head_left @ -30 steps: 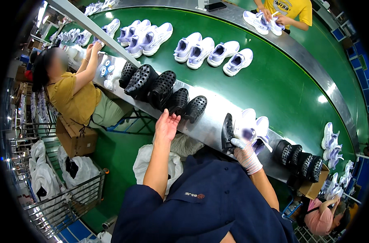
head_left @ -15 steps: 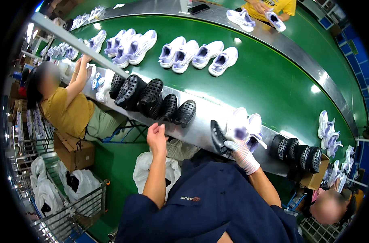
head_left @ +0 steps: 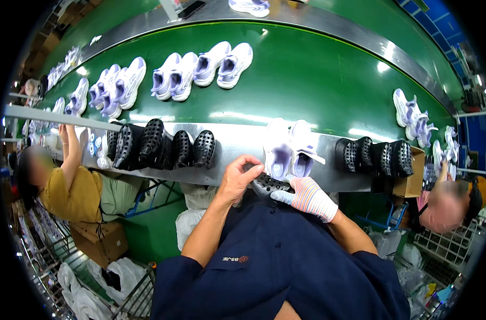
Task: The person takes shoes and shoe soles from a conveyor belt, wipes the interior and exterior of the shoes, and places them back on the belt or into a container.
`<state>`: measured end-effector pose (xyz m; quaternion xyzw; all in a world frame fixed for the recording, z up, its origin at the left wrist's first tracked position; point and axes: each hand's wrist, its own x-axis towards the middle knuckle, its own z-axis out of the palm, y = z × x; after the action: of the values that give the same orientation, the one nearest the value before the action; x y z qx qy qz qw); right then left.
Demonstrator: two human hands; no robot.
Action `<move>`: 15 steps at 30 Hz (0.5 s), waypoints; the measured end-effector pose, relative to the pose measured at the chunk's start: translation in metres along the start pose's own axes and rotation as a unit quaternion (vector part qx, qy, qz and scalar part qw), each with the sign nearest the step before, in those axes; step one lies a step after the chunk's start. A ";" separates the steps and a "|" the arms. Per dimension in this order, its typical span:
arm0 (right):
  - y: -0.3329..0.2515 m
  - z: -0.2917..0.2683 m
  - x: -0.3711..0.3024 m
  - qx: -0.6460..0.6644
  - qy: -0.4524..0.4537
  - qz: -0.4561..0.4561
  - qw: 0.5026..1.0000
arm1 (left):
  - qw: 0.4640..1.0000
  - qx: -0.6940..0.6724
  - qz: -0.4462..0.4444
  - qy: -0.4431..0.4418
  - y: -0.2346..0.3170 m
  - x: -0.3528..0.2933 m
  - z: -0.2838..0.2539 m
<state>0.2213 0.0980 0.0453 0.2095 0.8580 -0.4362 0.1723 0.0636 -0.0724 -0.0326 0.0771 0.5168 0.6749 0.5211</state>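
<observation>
Close in front of my body I hold a black perforated shoe tree (head_left: 269, 184) between both hands, at the near edge of the metal ledge (head_left: 237, 144). My bare left hand (head_left: 240, 178) pinches its left end with thumb and fingers. On its other end, my right hand (head_left: 309, 197) is closed, in a striped knit glove. Just beyond stand two white sneakers with lilac parts, a left one (head_left: 277, 154) and a right one (head_left: 302, 146), heels toward me. The underside of the shoe tree is hidden.
Several black shoe trees (head_left: 153, 141) stand on the ledge at left, more (head_left: 382, 154) at right. Lilac-white sneakers (head_left: 181, 77) line the green belt (head_left: 317, 80). One person (head_left: 72, 192) sits at left, another (head_left: 440, 208) at right. A cardboard box (head_left: 102, 242) stands lower left.
My left hand has come across to the right and taken hold of the shoe tree. My right hand has drawn it closer to my body and turned it more level. The view has swung right.
</observation>
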 end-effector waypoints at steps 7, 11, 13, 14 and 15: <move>0.042 -0.002 -0.021 -0.075 0.074 0.109 0.988 | 0.870 0.444 0.193 0.089 -0.007 0.037 0.042; 0.033 -0.015 -0.011 -0.160 0.069 0.187 0.967 | 0.736 0.586 0.335 0.053 -0.014 0.075 0.052; 0.035 -0.016 -0.003 -0.178 0.063 0.187 0.964 | 0.717 0.581 0.384 -0.009 -0.017 0.087 0.049; 0.033 -0.016 -0.002 -0.181 0.064 0.193 0.962 | 0.721 0.584 0.374 -0.023 -0.019 0.087 0.048; 0.029 -0.017 -0.001 -0.185 0.065 0.199 0.960 | 0.724 0.586 0.362 -0.036 -0.022 0.086 0.048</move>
<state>0.2353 0.1277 0.0357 0.3681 0.8741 -0.2125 0.2352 0.0699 0.0228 -0.0654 0.5729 0.7229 0.3715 0.1059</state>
